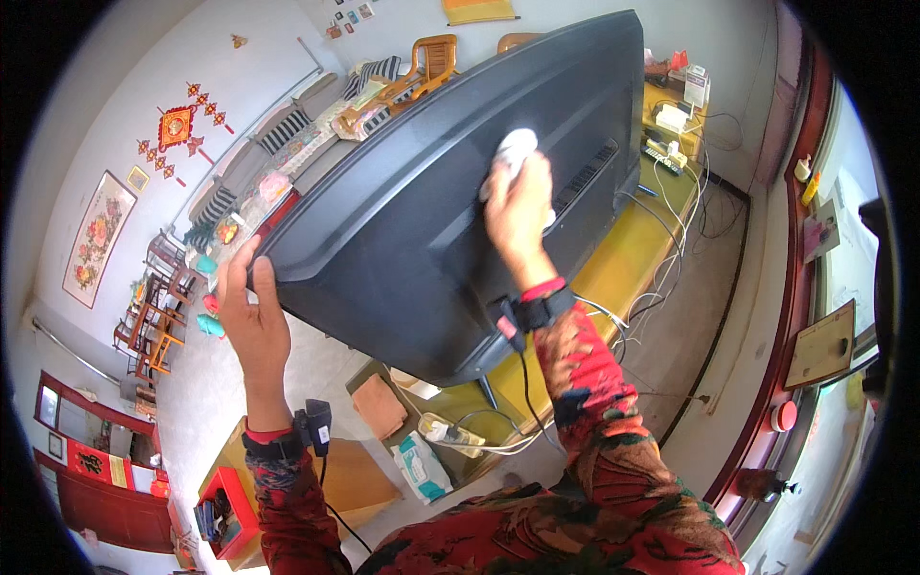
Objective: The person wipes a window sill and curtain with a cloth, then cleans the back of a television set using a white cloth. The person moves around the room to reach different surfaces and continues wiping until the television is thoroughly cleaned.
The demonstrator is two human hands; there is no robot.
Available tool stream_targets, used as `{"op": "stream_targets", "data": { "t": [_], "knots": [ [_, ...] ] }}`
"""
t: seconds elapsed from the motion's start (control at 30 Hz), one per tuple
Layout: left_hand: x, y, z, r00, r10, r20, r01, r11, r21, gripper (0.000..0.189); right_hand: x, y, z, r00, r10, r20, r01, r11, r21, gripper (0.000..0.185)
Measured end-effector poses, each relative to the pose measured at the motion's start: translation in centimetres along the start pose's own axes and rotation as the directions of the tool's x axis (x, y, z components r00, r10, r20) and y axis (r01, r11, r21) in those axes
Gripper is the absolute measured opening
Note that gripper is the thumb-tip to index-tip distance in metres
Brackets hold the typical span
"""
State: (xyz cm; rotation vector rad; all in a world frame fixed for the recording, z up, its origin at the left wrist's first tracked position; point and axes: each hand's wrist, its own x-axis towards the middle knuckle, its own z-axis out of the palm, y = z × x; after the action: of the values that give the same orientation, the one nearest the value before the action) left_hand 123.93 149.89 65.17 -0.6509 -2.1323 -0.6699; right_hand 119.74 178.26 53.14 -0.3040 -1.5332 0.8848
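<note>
A large black flat-screen television (381,237) stands with its back towards me on a yellow-topped cabinet (604,266). My left hand (255,309) grips its left edge near the corner, thumb on the back and fingers around the far side. Pressed against the upper middle of the back panel is a white wipe or cloth (519,146), bunched under my right hand (519,208). The ventilation slots (588,172) lie just right of that hand. A support leg (488,394) shows under the near end. The screen side is hidden.
Near the cabinet's close end lie a folded orange-brown cloth (379,406), a power strip (451,435) and a pack of wet wipes (420,467). Cables (672,244) trail along the cabinet's right side. A white router-like box (673,118) sits at the far end. A red box (228,512) stands lower left.
</note>
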Motion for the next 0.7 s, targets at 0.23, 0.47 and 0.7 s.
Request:
{"op": "stream_targets", "data": {
  "t": [0.23, 0.47, 0.7],
  "knots": [
    [-0.9, -1.5, 1.1, 0.994, 0.006, -0.112, -0.025, 0.986, -0.167, 0.029, -12.1, -7.1, -1.0, 0.815, -0.486, 0.316, 0.395, 0.864, 0.311, 0.039],
    [-1.0, -1.3, 0.8, 0.994, -0.034, -0.108, 0.012, 0.981, -0.194, 0.025, -0.8, -1.9, 1.1, 0.996, -0.093, 0.008, 0.093, 0.995, -0.039, 0.027],
    [-0.7, -1.1, 1.0, 0.986, -0.105, -0.126, 0.065, 0.957, -0.284, 0.025, -4.1, -9.3, 1.9, 0.950, -0.306, 0.059, 0.299, 0.949, 0.100, 0.033]
  ]
}}
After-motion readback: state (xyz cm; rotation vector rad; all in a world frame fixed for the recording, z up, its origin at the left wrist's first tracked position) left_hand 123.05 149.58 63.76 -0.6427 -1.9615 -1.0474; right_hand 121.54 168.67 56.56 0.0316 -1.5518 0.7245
